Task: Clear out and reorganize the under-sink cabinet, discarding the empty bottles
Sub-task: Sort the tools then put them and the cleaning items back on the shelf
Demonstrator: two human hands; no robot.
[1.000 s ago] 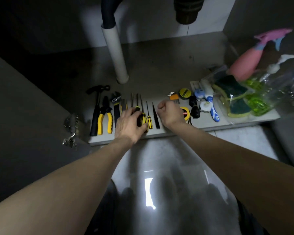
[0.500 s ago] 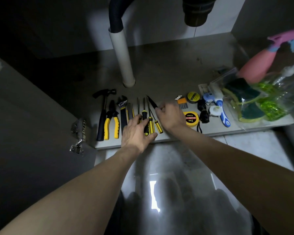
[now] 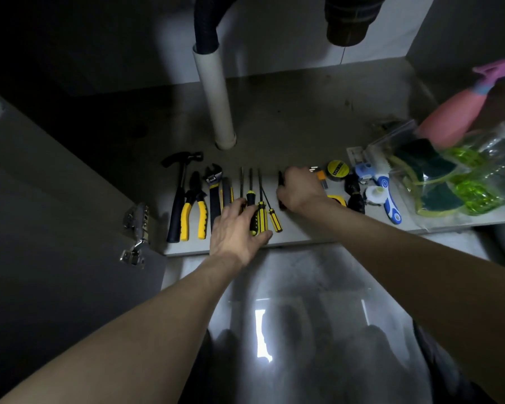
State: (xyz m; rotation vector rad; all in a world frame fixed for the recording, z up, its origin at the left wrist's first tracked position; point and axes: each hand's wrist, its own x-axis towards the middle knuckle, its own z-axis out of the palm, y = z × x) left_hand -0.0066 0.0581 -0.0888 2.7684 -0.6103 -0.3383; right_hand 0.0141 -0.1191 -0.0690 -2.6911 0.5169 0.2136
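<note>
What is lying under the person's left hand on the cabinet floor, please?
The left hand rests on the yellow-and-black screwdriver handles; their thin shafts stick out beyond the fingers. The handles' near parts under the palm are covered.

My cabinet floor [image 3: 289, 118], mid-frame, looks like dull brushed metal, faintly scuffed. The drain pipe [image 3: 215, 97] above it is smooth matt white plastic. My left hand [image 3: 235, 228] lies over screwdrivers [image 3: 261, 217] with glossy yellow-and-black plastic handles. At right, a crinkled clear plastic bag [image 3: 478, 182] shines. The floor tile [image 3: 303, 287] below is glossy, reflective.
</note>
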